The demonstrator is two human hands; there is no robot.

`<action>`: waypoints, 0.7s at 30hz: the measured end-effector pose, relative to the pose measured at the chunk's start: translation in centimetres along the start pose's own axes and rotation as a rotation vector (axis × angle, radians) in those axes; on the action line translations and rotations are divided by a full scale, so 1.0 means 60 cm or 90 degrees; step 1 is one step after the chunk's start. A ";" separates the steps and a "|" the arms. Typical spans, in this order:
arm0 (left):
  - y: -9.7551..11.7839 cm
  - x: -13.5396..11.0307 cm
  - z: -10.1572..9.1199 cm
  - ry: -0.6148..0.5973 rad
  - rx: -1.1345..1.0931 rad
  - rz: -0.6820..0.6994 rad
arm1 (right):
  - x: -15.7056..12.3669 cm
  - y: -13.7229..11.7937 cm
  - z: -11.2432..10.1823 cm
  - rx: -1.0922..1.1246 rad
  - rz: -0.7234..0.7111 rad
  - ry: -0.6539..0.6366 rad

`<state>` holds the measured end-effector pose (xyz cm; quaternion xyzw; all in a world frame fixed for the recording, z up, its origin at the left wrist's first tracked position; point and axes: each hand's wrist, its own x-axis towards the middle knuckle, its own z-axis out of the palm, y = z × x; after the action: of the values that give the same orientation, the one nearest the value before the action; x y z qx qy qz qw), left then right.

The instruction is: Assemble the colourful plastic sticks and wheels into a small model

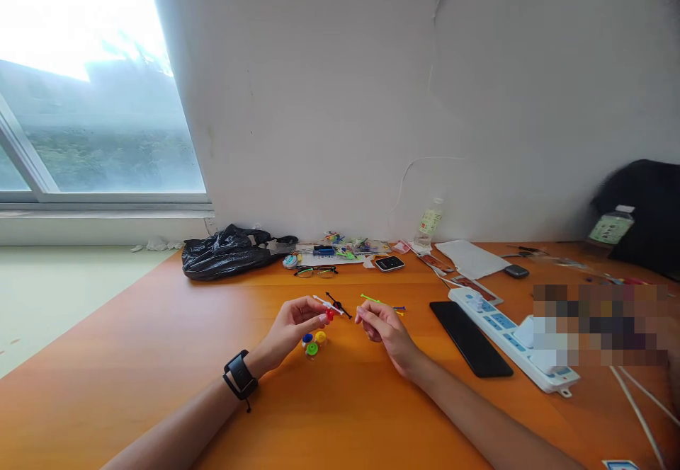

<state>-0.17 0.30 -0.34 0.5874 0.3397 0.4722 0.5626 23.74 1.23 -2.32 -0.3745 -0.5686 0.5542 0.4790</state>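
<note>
My left hand [298, 326], a black watch on its wrist, pinches a small red plastic piece [330, 313] between thumb and fingertips. A thin white stick-like piece [328, 304] shows right above the red one; whether the two are joined I cannot tell. Just behind lies a black stick-like piece [344, 308]. My right hand [383, 326] is apart from the left, its thumb and fingers pressed together; anything between them is too small to make out. Below my left hand stand small pieces with blue [307, 340], yellow [320, 337] and green [312, 349] tops. A green stick [370, 299] lies behind my right hand.
A black phone [470, 338] and a white power strip [513, 339] lie to the right. Along the wall are a black plastic bag [228, 254], eyeglasses [316, 272], a small black-and-white device [389, 263] and a bottle [429, 224]. Part of the right side is blurred out.
</note>
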 end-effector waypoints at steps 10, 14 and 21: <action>-0.008 0.042 -0.079 0.214 -0.037 0.069 | -0.003 0.000 0.001 -0.023 0.010 -0.026; -0.020 0.046 -0.096 0.167 0.040 0.036 | -0.003 0.005 0.002 -0.038 -0.002 -0.036; -0.050 0.047 -0.105 0.094 0.289 0.027 | -0.004 0.003 0.003 -0.087 -0.018 -0.053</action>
<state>-4.76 5.49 -3.32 0.6697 0.4646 0.4374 0.3798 23.59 0.94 -2.53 -0.3747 -0.6301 0.5222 0.4357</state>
